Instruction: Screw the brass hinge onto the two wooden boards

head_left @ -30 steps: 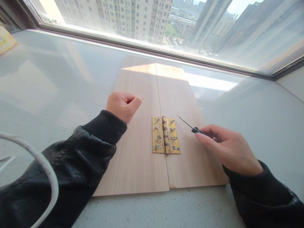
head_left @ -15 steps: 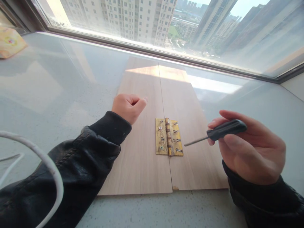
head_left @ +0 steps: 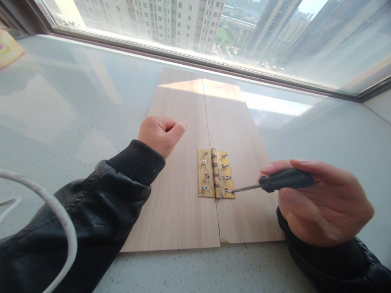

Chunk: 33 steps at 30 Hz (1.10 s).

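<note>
My right hand (head_left: 324, 199) holds a screwdriver (head_left: 285, 179) with a black handle, its fingers around the grip. The shaft points left, and its tip meets the lowest screw (head_left: 229, 191) on the right leaf of a worn brass hinge (head_left: 216, 175). That screw lies tilted, as do others on this leaf. Both leaves carry several screws, and the hinge straddles the seam between two pale wooden boards (head_left: 171, 211). Curled into a fist, my left hand (head_left: 161, 134) rests over the left board, up and left of the hinge. The inside of the fist is hidden.
Beneath the boards is a pale speckled countertop (head_left: 146, 270). A window frame (head_left: 195, 61) runs along the back, with tall buildings outside. At the lower left a white cable (head_left: 69, 228) loops in front of my sleeve. A yellowish packet (head_left: 9, 49) sits at the far left.
The screwdriver has moved left and slightly down with my right hand, so its tip now reaches the lower right screw. My left fist keeps its place on the board. The view has shifted slightly.
</note>
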Motion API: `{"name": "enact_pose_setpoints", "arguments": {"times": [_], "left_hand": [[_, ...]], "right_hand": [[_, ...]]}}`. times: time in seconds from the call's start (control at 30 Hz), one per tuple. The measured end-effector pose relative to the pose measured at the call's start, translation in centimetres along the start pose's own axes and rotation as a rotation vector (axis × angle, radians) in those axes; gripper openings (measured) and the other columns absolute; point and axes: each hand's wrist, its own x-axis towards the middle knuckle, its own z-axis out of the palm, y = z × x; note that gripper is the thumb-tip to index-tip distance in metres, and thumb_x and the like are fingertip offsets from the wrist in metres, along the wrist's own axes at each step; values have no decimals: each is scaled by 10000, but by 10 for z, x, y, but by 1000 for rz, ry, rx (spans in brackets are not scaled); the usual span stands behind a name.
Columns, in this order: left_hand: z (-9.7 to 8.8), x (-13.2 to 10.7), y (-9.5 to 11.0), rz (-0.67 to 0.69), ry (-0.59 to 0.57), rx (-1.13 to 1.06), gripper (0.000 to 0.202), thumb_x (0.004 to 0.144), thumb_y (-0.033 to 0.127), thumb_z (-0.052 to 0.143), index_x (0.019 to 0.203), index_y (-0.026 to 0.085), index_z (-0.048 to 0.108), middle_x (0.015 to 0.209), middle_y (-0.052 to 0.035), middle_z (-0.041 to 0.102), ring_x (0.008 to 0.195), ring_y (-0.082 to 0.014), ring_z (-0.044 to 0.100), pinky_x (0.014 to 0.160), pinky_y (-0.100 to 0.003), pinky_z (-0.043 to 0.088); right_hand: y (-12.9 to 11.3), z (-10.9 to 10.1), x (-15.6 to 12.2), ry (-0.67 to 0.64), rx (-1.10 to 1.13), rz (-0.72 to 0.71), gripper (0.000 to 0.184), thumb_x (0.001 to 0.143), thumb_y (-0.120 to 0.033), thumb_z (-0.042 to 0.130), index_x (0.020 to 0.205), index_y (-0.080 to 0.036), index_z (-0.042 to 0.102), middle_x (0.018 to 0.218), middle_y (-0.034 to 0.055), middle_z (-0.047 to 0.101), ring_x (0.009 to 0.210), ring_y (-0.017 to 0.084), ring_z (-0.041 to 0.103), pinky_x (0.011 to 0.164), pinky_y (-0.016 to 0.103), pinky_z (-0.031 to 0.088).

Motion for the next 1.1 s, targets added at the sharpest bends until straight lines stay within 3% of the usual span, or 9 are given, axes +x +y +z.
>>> {"name": "enact_pose_setpoints", "arguments": {"times": [0.2, 0.37, 0.47, 0.57, 0.7, 0.77, 1.0, 1.1], "left_hand": [[0, 0, 1, 5, 6, 3, 498, 792, 237, 566, 456, 203, 200, 491, 56, 152, 485, -75, 165, 478, -282, 123], [-1, -1, 3, -8, 1, 16, 497, 796, 229, 565, 452, 197, 207, 490, 57, 155, 482, -69, 172, 481, -281, 123], [-1, -1, 3, -5, 3, 17, 495, 797, 227, 561, 453, 195, 207, 494, 56, 153, 481, -66, 173, 483, -280, 122], [0, 0, 1, 3, 3, 17, 492, 792, 238, 560, 455, 195, 204, 492, 56, 150, 480, -67, 172, 480, -277, 121], [3, 0, -1, 32, 38, -3, 485, 775, 235, 555, 454, 197, 193, 489, 56, 140, 476, -65, 158, 476, -279, 121], [4, 0, -2, 44, 54, -8, 481, 766, 236, 550, 454, 199, 186, 487, 56, 135, 475, -64, 151, 474, -281, 122], [6, 1, -4, 48, 59, -15, 479, 762, 244, 545, 453, 199, 182, 483, 56, 133, 476, -67, 146, 476, -278, 140], [6, 1, -4, 51, 59, -17, 482, 767, 238, 546, 455, 197, 181, 486, 57, 130, 477, -66, 146, 482, -279, 138]], "right_hand": [[4, -1, 1, -66, 24, -136, 558, 688, 99, 620, 1207, -108, 631, 1039, 63, 725, 842, 186, 706, 671, 314, 633], [-12, -16, 6, -299, -330, -302, 627, 680, 38, 671, 1267, -164, 589, 1104, 43, 715, 934, 160, 685, 759, 314, 623], [-23, -20, 9, -415, -456, -403, 553, 652, 0, 719, 1177, -142, 622, 1182, 63, 692, 988, 170, 676, 814, 314, 615], [-25, -18, 9, -427, -442, -382, 400, 660, -10, 683, 1035, -153, 668, 1179, 49, 698, 972, 178, 685, 804, 304, 620], [-20, -15, 2, -369, -317, -247, 673, 670, 9, 644, 1291, -244, 588, 1157, 16, 709, 968, 209, 698, 719, 335, 642], [-18, -16, -1, -342, -290, -213, 683, 714, -43, 644, 1346, -284, 545, 1165, 18, 704, 963, 225, 699, 681, 364, 646], [-17, -19, 1, -294, -415, -291, 636, 727, -112, 710, 1322, -287, 571, 979, 24, 735, 790, 179, 696, 679, 322, 634], [-17, -20, 3, -318, -514, -347, 702, 705, -134, 754, 1353, -302, 542, 929, 25, 710, 751, 169, 683, 643, 295, 629]]}}
